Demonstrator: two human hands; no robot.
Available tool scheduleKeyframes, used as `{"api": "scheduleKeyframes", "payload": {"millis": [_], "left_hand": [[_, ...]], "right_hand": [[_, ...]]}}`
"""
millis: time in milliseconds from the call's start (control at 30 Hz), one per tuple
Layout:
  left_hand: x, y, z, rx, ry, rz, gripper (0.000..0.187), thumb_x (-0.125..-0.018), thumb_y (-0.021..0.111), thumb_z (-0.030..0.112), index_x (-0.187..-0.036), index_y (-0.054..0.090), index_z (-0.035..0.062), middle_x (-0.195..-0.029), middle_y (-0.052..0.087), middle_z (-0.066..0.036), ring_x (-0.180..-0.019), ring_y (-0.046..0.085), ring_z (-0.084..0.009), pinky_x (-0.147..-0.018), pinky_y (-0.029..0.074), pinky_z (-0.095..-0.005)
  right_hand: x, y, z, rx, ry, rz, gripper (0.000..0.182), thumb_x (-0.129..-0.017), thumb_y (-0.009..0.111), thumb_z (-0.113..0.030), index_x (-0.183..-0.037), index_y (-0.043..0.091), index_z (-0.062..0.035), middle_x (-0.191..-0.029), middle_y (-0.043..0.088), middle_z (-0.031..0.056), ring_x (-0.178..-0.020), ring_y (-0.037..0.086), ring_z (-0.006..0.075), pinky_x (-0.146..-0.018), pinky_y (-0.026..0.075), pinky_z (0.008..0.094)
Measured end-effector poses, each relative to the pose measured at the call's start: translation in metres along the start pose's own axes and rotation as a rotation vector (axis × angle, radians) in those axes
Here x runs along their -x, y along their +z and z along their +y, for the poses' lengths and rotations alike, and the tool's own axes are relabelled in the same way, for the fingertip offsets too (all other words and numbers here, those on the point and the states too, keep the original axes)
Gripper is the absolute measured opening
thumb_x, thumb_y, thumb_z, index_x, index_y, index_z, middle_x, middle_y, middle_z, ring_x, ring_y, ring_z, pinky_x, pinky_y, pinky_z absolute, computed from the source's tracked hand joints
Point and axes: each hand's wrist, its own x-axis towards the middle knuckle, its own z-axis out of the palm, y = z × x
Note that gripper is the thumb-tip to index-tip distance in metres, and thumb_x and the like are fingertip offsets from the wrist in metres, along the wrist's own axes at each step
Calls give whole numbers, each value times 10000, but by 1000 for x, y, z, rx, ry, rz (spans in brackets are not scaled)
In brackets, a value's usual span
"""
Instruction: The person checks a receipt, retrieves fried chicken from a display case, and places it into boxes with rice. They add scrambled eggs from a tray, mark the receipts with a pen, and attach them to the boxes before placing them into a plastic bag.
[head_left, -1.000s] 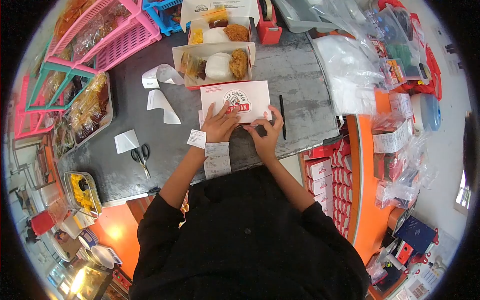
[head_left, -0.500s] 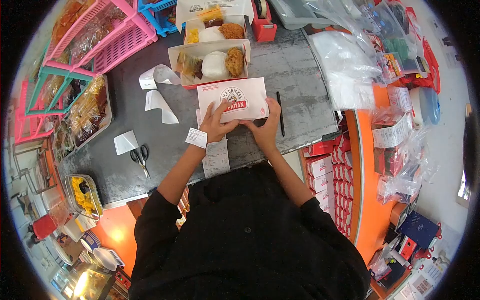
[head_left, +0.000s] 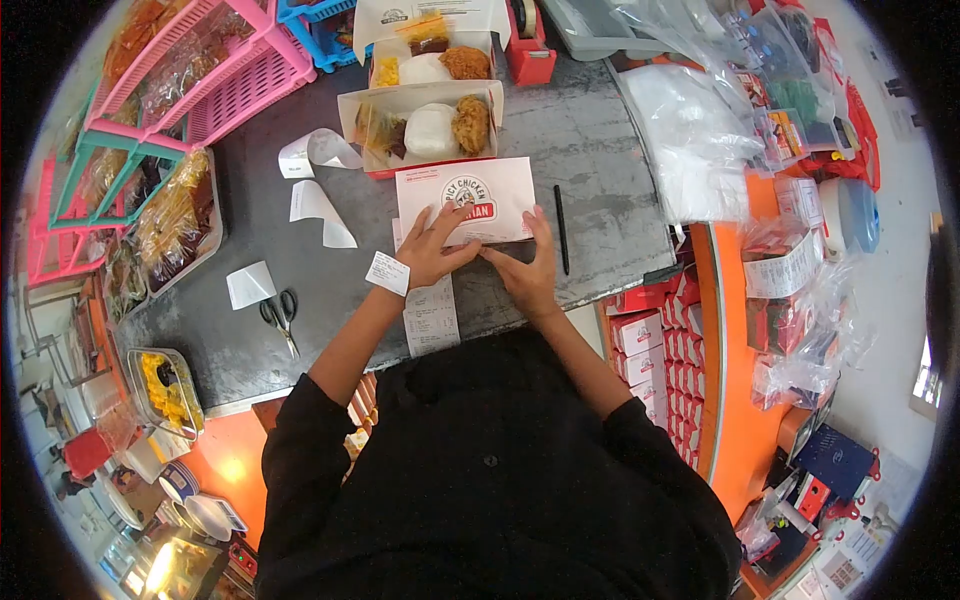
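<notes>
A white takeaway box (head_left: 415,200) with a red chicken logo on its lid lies closed in front of me on the dark table. My left hand (head_left: 436,252) rests on the lid's front left part, fingers spread. At the front right corner, my right hand (head_left: 524,278) touches the box with fingers apart, its thumb close to the left thumb. A printed paper slip (head_left: 388,273) sticks to my left wrist. Below that wrist lies a long receipt (head_left: 432,325). Just behind the closed box stands an open meal box (head_left: 372,100) with rice (head_left: 431,132) and fried chicken (head_left: 470,125).
Another open meal box (head_left: 497,45) stands farther back beside a red tape dispenser (head_left: 530,60). A black pen (head_left: 561,230) lies to the right. Scissors (head_left: 280,318) and curled paper strips (head_left: 322,215) lie left. Plastic bags (head_left: 685,145) cover the right edge; pink baskets (head_left: 235,95) stand left.
My right hand has slid slightly toward me and lower along the box's front right corner. My left hand has shifted a little; the box has barely moved.
</notes>
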Motion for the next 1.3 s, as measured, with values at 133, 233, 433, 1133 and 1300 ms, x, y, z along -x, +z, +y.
{"api": "scheduleKeyframes", "payload": {"millis": [133,233,433,1133,1300], "left_hand": [[4,3,-13,-307,181,-122,460,-824,604,272,-1244,481,131,-1302,447,-153,-1242,395,-312,-1009,263,-533],[3,12,-15,-119,179,121,440,-802,639,219,-1216,509,138,-1297,459,-134,-1177,472,-305,-936,365,-521],[-2,5,-5,-175,117,124,473,-757,688,186,-1197,524,129,-1280,479,-120,-1135,509,-312,-881,424,-471],[-53,-137,-13,-31,-698,384,269,-849,480,180,-736,574,-46,-745,579,-257,-705,582,-399,-608,466,-425],[-40,-146,32,221,-903,353,298,-824,547,245,-878,642,-32,-793,626,-221,-678,641,-310,-616,502,-360]], "right_hand": [[-6,-7,5,130,-64,-73,239,-643,742,-175,-862,684,-249,-1191,495,114,-1156,431,350,-922,393,421],[-6,-8,10,32,1,-35,238,-642,729,-180,-864,689,-254,-1134,535,82,-1120,460,327,-900,408,417],[-24,-21,15,166,-136,-153,294,-646,730,-169,-931,684,-224,-1096,546,90,-999,532,306,-830,434,404],[-177,9,23,270,441,-665,292,-827,453,-251,-782,620,-15,-824,629,199,-789,599,366,-768,361,570],[-147,-62,-18,93,441,-511,303,-862,447,-211,-803,564,62,-749,555,283,-724,559,419,-636,423,438]]}}
